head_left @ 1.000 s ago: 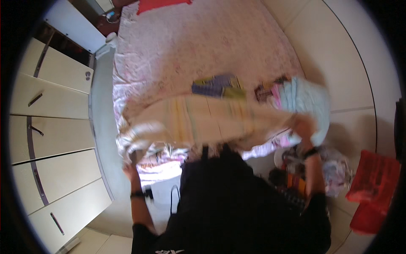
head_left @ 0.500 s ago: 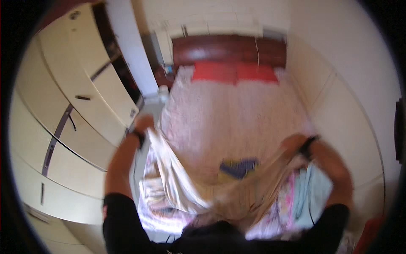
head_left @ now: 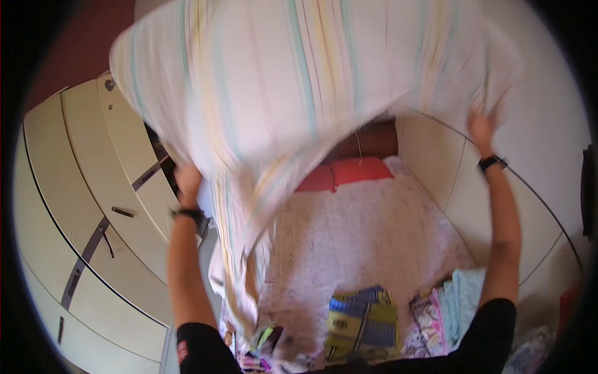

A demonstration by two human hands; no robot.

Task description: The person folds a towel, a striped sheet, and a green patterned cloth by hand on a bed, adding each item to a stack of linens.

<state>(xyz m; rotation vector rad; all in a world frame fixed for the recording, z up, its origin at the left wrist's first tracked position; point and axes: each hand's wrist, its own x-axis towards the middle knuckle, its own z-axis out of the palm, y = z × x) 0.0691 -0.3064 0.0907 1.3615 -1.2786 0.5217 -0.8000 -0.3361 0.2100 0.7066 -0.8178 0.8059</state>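
A white bed sheet (head_left: 268, 68) with yellow, teal and thin dark stripes billows high in front of me, spread between my raised arms. Its left edge is gripped in my left hand (head_left: 189, 181), beside the wardrobe. On the right, my right hand (head_left: 481, 131) is closed on the opposite edge, up near the wall; motion blurs both sets of fingers. A bunched length of the sheet hangs beneath my left hand onto the near left of the bed. The raised cloth hides part of the headboard and the bed's far left side.
The bed (head_left: 380, 230) has a pale pink patterned cover, red pillows (head_left: 355, 173) and a brown headboard (head_left: 374, 140). Nearer lie a folded blue and yellow-green cloth (head_left: 362, 324) and light blue folded fabric (head_left: 464, 296). Cream wardrobes (head_left: 87, 206) line the left; a wall closes the right.
Both hands have risen and moved outward. The sheet, which sagged low across the near bed, now balloons overhead, uncovering the folded blue and yellow-green cloth.
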